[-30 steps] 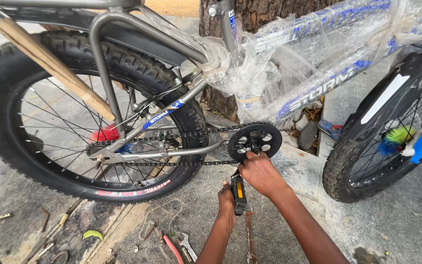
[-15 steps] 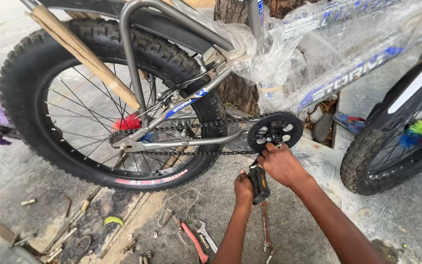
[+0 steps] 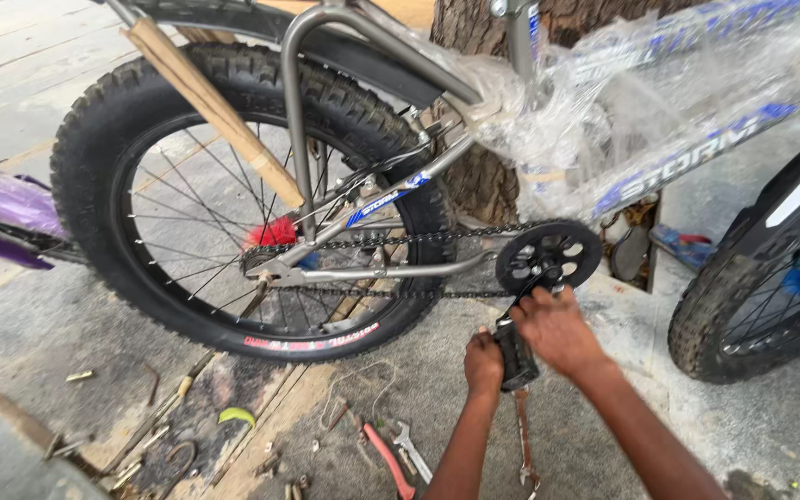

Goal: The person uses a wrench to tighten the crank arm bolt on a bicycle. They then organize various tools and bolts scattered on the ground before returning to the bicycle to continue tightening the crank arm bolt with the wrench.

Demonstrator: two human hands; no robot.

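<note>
Nearest me pliers (image 3: pixel 389 461) and a spanner (image 3: pixel 413 450) lie on the ground, then my left hand (image 3: pixel 483 363) and right hand (image 3: pixel 556 330) both clench the black pedal (image 3: pixel 515 355), just below the chainring (image 3: pixel 548 255), with the rear wheel (image 3: pixel 252 199) far left.

Both hands meet at a black pedal (image 3: pixel 517 355) below the black chainring (image 3: pixel 548 256) of a plastic-wrapped bicycle. The left hand (image 3: pixel 484 363) grips the pedal's near side; the right hand (image 3: pixel 556 329) covers its top by the crank. Red-handled pliers (image 3: pixel 389 460) and a wrench (image 3: pixel 413 448) lie on the concrete beneath the rear wheel (image 3: pixel 233 190).
</note>
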